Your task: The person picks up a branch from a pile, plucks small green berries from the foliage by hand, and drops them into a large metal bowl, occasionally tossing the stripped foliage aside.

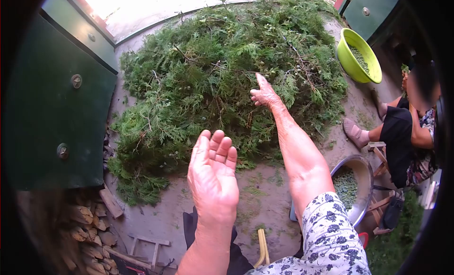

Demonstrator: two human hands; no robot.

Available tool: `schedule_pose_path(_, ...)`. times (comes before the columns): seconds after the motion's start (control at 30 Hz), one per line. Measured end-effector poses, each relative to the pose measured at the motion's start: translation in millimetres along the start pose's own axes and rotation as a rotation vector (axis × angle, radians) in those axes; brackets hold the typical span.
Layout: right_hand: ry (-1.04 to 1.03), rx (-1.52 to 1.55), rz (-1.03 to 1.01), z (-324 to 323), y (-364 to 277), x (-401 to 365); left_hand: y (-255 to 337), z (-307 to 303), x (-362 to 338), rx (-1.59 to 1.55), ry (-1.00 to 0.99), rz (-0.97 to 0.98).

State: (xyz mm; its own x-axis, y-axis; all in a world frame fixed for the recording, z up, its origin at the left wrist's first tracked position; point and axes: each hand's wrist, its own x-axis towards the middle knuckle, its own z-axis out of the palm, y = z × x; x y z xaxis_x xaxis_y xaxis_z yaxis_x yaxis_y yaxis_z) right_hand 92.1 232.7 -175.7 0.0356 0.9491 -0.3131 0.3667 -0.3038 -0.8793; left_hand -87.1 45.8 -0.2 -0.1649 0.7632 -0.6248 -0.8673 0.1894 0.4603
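Note:
A big heap of cut evergreen branches with flat, scaly green sprays covers the floor in front of me. My left hand is raised at the near side of the heap, palm turned up and fingers stretched, with nothing on it. Farther out, my right hand reaches over the heap. Its index finger points forward and the other fingers are partly bent, with no object visible in it. A thin bare twig lies right by that fingertip. Small pale green cones fill part of a metal basin beside my right arm.
A lime-green tub with green bits inside stands at the upper right. Another person sits at the right, holding a small sprig. Green doors, split firewood and a small wooden frame are on the left.

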Motion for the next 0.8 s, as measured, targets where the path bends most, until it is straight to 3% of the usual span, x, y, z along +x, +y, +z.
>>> schedule_pose_path(0.03, 0.040, -0.273, -0.100, 10.3, 50.7, 42.5, -1.1, 0.7, 0.8, 0.005, -0.005, -0.023)
schedule_pose_path(0.1, 0.130, -0.506, -0.163, 16.6, 43.6, 15.9, -1.8, 1.1, 1.3, 0.015, -0.004, -0.018)
schedule_pose_path(0.13, 0.086, -0.365, -0.156, 16.2, 45.8, 7.9, -2.6, 1.4, 0.7, 0.023, -0.006, -0.016)
schedule_pose_path(0.17, 0.200, -0.378, -0.172, 20.3, 39.2, -12.2, -3.3, 2.2, 0.6, 0.024, -0.008, -0.024)
schedule_pose_path(0.27, 0.237, -0.392, -0.037, 10.9, 26.9, -58.7, -5.2, 6.3, 0.0, 0.014, 0.004, -0.015)
schedule_pose_path(0.33, 0.389, 0.001, -0.041, 2.5, 33.8, -88.0, -7.8, 6.4, 0.2, 0.018, -0.006, -0.023)
schedule_pose_path(0.37, 0.399, -0.006, -0.038, -3.7, 33.7, -104.9, -8.9, 5.8, 0.8, 0.024, -0.013, -0.022)
schedule_pose_path(0.43, 0.418, 0.104, -0.105, -16.3, 32.0, -134.9, -9.2, 4.4, 2.6, 0.016, -0.020, -0.034)
schedule_pose_path(0.47, 0.469, -0.022, -0.319, -22.7, 38.5, -144.5, -8.7, 4.7, 2.0, 0.033, -0.028, -0.026)
schedule_pose_path(0.5, 0.477, -0.025, -0.314, -30.3, 40.7, -155.4, -8.3, 4.6, 2.4, 0.051, -0.038, -0.019)
schedule_pose_path(0.6, 0.336, 0.280, -0.098, -59.1, 11.8, -201.2, -7.9, -4.4, 6.1, 0.117, -0.058, 0.034)
schedule_pose_path(0.7, 0.276, 0.331, -0.126, -84.2, -0.9, -230.4, -15.8, -0.7, -3.7, 0.240, -0.106, 0.048)
schedule_pose_path(0.8, 0.153, 0.279, -0.161, -104.0, -20.6, -265.6, -39.2, 1.6, -5.9, 0.710, -0.450, 0.143)
